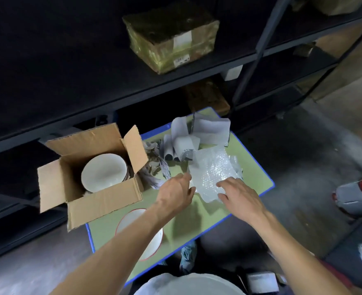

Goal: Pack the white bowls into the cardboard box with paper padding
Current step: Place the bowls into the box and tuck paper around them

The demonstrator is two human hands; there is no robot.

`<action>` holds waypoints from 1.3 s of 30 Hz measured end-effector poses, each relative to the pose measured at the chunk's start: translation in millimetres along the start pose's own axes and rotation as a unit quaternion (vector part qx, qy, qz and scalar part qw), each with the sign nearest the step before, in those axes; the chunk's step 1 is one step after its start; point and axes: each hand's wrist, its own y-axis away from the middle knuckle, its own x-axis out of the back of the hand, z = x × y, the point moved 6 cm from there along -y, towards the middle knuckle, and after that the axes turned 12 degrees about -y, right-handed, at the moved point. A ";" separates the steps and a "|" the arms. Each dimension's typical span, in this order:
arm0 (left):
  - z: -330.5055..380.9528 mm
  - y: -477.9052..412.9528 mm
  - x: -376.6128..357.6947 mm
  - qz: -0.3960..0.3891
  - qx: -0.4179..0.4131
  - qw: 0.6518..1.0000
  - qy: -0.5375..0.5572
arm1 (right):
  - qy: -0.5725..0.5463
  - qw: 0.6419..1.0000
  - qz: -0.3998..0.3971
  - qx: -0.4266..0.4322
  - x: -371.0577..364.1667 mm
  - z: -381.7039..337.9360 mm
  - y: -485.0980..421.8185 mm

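Left hand (pixel 177 191) and right hand (pixel 240 195), both loosely spread, are at the light, limp padding sheet (pixel 212 171) at frame centre. One white bowl (pixel 103 172) sits in the cardboard box (pixel 103 201), centre left; a red-rimmed bowl (pixel 128 223) lies on the table (pixel 252 173) below. Likely brittle, slick: grip its rim two-handed.

Bowl (pixel 104 173) in box (pixel 103 201), box left of bubble wrap (pixel 213 173), second bowl (pixel 131 222) nearer on table (pixel 254 177)

Cardboard box (pixel 103 194): matt brown corrugated board. Bowl (pixel 103 173) inside it: smooth glossy white glaze. Bubble wrap (pixel 212 173): clear shiny plastic. Foam sheets (pixel 212 130): matt white. Paper (pixel 152 167): dull, crumpled. Tabletop (pixel 254 175): smooth matt green.
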 end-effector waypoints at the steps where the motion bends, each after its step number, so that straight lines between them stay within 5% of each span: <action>1: 2.2 -8.8 -5.3 -0.012 0.010 1.000 -0.020 | -0.001 1.000 0.002 -0.018 2.1 11.6 -1.2; 7: 3.5 -56.5 -26.6 -0.078 0.080 0.992 -0.063 | -0.012 0.996 0.009 -0.091 6.0 56.8 -18.4; 15: 10.8 -80.5 -36.7 -0.082 0.120 0.986 -0.083 | 0.048 0.995 0.035 -0.083 0.3 65.4 -46.2; 22: 6.1 -64.5 -49.5 -0.118 0.182 0.976 0.012 | 0.013 0.995 0.037 -0.091 -6.7 68.3 -56.2; 28: 5.8 -47.5 -62.4 -0.144 0.264 0.921 0.246 | -0.063 0.992 0.079 -0.070 -1.6 58.8 -51.4; 34: -3.3 -37.1 -33.4 -0.092 0.223 0.950 0.197 | -0.178 0.979 0.075 -0.064 16.0 46.5 -50.9; 39: -13.6 -10.6 -9.0 -0.040 0.193 0.970 0.142 | -0.251 0.967 -0.006 -0.053 30.0 23.8 -50.6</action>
